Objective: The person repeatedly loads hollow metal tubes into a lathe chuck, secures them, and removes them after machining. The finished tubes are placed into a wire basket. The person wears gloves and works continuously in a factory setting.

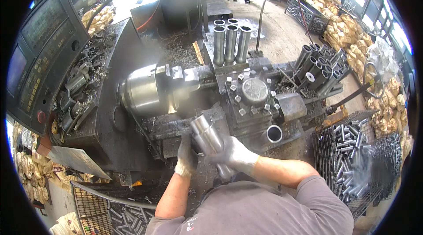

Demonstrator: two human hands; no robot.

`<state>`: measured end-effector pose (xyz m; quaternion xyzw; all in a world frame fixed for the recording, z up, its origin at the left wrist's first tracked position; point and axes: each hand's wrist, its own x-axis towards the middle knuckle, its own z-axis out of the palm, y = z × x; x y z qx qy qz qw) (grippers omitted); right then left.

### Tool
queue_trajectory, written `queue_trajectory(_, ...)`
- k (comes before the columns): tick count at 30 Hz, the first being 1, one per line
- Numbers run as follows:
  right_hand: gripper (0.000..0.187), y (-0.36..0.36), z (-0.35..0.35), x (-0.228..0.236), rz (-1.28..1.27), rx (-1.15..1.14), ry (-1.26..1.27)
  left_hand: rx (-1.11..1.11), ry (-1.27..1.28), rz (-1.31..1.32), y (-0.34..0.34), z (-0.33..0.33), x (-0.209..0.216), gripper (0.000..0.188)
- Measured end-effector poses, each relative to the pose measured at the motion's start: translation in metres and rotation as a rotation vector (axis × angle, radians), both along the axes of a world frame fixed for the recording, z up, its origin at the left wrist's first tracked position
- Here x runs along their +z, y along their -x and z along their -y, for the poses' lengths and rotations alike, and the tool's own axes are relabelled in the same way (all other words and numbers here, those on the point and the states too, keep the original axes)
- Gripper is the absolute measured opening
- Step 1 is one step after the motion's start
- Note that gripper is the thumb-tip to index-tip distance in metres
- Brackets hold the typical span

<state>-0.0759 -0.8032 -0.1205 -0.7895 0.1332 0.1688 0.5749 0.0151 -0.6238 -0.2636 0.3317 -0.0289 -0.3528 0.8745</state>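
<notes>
A shiny steel tube (207, 136) with a stepped upper end is tilted in front of my body, below the lathe chuck (147, 90). My right hand (232, 153), in a whitish glove with grey-stained fingers, wraps over its lower half from the right. Along its left side lies my left hand (187, 154) in a dark, dirty glove, gripping it; some of those fingers are hidden. The chuck's jaws are blurred. Right of it sits the square tool post (254, 93) ringed with bolts. A separate tube (274, 134) lies right of my right hand, its open end showing.
Several tubes (231, 43) stand upright behind the tool post. More tubes (321, 69) are stacked at the right. The control panel (44, 54) rises at left. Wire bins (319, 151) with small metal parts flank me. Metal shavings (174, 50) lie behind the chuck.
</notes>
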Motion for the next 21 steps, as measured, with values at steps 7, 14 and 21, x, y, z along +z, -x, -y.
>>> queue_trajectory(7,0.080,-0.100,0.072,0.112,0.855,0.500,0.660,0.117,-1.191,0.692,-0.031,0.045,0.045,0.052)
queue_trajectory(14,0.036,-0.261,0.166,0.019,0.604,0.717,1.424,0.623,-1.060,0.408,0.021,-0.049,-0.032,0.031)
queue_trajectory(21,0.062,-0.292,0.134,-0.013,0.146,0.873,0.909,0.771,-0.769,-0.232,0.107,-0.160,-0.134,0.030)
